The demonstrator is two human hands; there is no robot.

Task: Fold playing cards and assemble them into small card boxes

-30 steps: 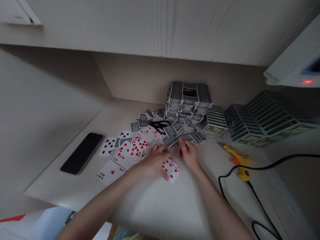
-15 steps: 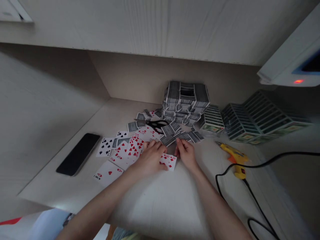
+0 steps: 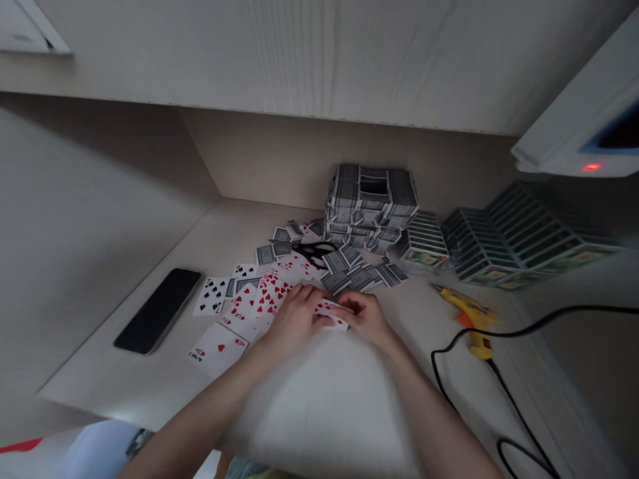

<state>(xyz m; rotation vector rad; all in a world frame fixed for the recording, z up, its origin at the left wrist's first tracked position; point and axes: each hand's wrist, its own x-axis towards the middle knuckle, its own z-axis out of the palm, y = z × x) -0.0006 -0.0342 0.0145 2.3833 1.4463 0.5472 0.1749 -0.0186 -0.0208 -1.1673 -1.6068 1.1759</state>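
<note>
Both hands meet on a red diamond playing card [image 3: 339,322] near the middle of the table. My left hand [image 3: 298,311] grips its left side, thumb in front and fingers behind. My right hand [image 3: 367,316] pinches the card's right end between thumb and fingers. Whether more than one card is held, I cannot tell. Left of my left hand, heart cards [image 3: 269,293] lie face up and overlapping, with an ace of hearts [image 3: 219,347] nearest the edge. Just beyond my hands are patterned card backs [image 3: 349,267] and black-handled scissors [image 3: 315,251].
A structure of folded cards [image 3: 372,199] stands against the back panel. Green striped stacks [image 3: 509,243] fill the back right. A yellow glue gun [image 3: 469,309] with a black cable [image 3: 539,319] lies at the right. A phone [image 3: 158,310] is at the left; a shelf [image 3: 299,60] overhangs.
My right hand has moved left and closed on the right end of the diamond card, which was held by my left hand alone. The card now looks more tilted.
</note>
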